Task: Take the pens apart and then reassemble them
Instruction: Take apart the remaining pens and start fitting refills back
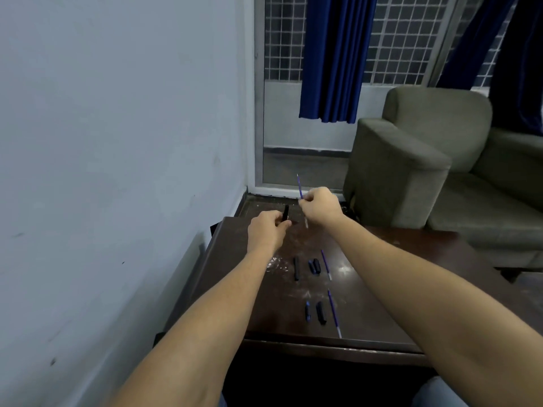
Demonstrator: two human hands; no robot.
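Hands apart: L hand [266,230] grips blk barrel [286,212], R hand [320,204] pinches thin blue refill [299,186].

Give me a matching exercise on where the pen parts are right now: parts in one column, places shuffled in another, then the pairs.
Parts
1. upright black piece
2. raised blue refill
3. longest black piece
4. closest refill

Places
A. lying on the table, rightmost of its group
B. pinched in the right hand
C. gripped in the left hand
D. lying on the table, leftmost of its group

Pairs: 1-C; 2-B; 3-D; 4-A
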